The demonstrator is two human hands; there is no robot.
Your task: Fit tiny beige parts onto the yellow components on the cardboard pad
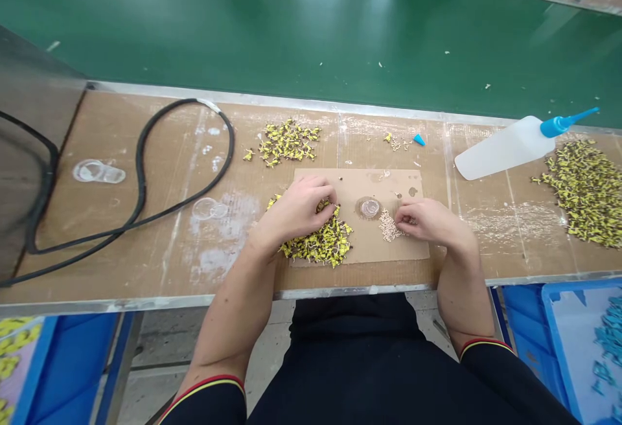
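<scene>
worktop (146, 263): cardboard-covered bench, green conveyor belt (311, 30) running behind at 12 o'clock; blue bins below the front edge.
mat: cardboard sheet (359, 182) centred in front of the person, both hands working on it.
left hand (299, 208): resting on the near pile of yellow parts (323, 243), at 9 o'clock of the dish; fingers curled narrow into the heap, look pinched on a part, cannot tell for sure.
right hand (430, 221): at 3 o'clock of the dish, fingertips closed narrow at the edge of the pale pins (387, 225); whether a pin is held is too small to tell.
dish (370, 207): small clear round cup between the hands, just beside the pins.
other stock: second yellow pile (287, 141) at 11 o'clock, big pile (586, 192) at far 3 o'clock.
bottle (505, 148): white squeeze bottle, blue nozzle, lying on its side at 2 o'clock, well apart from the hands.
cable (140, 179): black loop at 9 o'clock, clear of the mat.
how, my read: take one yellow part and one pin at a time, pick from pile edges, keep wrists planted on the mat, don't nudge the dish or scatter the pins.
</scene>
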